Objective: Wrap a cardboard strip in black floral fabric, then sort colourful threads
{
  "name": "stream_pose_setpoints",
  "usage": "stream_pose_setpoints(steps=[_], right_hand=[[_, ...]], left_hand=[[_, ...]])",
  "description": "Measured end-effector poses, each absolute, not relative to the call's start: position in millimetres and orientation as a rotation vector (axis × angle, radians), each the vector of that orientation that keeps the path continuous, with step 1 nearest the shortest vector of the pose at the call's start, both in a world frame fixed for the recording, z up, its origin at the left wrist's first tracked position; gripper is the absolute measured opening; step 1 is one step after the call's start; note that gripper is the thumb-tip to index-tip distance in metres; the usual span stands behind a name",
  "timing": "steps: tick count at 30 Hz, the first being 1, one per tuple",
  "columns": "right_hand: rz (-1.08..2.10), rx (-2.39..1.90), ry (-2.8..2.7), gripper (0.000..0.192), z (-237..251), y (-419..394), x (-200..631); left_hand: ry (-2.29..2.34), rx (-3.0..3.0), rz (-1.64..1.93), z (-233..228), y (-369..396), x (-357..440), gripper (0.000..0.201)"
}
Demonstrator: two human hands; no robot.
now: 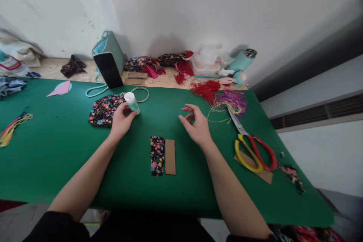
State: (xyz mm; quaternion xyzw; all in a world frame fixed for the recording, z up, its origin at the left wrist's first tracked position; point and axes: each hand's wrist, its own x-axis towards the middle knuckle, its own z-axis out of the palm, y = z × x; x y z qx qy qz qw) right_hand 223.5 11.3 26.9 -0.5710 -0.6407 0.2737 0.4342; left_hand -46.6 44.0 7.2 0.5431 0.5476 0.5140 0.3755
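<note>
Green tabletop (pixel 65 140), pale wall (pixel 170 7) behind

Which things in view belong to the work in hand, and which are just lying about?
Likely in the work:
- white-topped bottle, held in the left hand
- floral fabric strip
- brown card strip

Apparently lying about:
- phone
- teal flask
- red threads
- scissors, untouched now

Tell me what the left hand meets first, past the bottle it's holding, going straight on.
Likely the pale hoop on the green table, just beyond the bottle in the left hand. Height is unclear from one view, so it might pass over.
</note>
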Motion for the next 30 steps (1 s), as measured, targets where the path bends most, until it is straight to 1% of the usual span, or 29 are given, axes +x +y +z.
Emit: stream_pose_setpoints(steps=[6,11,13,16,19,21,22,24,27,30], right_hand=[[0.638,-1.46,-1.545,0.035,17.8,16.1,228.4],[0.589,-1.509,-1.538,0.029,16.6,21.3,237.5],[0.515,-1.569,-1.553,0.029,21.7,22.6,249.2],[0.301,-1.759,-1.599,0.028,31.4,20.7,281.7],[0.097,-2.147,-1.546,0.027,35.6,13.7,324.3],[0.017,-2.428,-1.465,0.035,34.4,7.6,349.2],[0.029,-2.533,-1.448,0.04,33.3,4.8,358.7],[0.122,-2.655,-1.419,0.041,31.9,0.7,370.6],[0.268,-2.711,-1.389,0.03,34.3,-1.3,373.6],[0.3,-2.758,-1.367,0.024,41.0,-2.3,370.5]], left_hand=[[1.434,1.409,1.335,-2.3,48.8,-48.6,0.03],[1.617,1.662,1.254,-0.7,45.3,-47.3,0.03],[1.709,1.774,1.214,2.6,42.4,-45.8,0.039],[1.739,1.903,1.223,6.8,38.2,-43.1,0.063],[1.802,2.087,1.299,10.7,33.9,-41.3,0.082],[1.863,2.179,1.357,13.9,30.7,-40.6,0.09],[1.876,2.207,1.376,15.6,29.1,-40.4,0.092],[1.86,2.247,1.39,18.2,26.4,-39.8,0.092],[1.814,2.276,1.364,19.8,24.6,-38.8,0.091],[1.808,2.271,1.359,20.2,25.3,-38.4,0.089]])
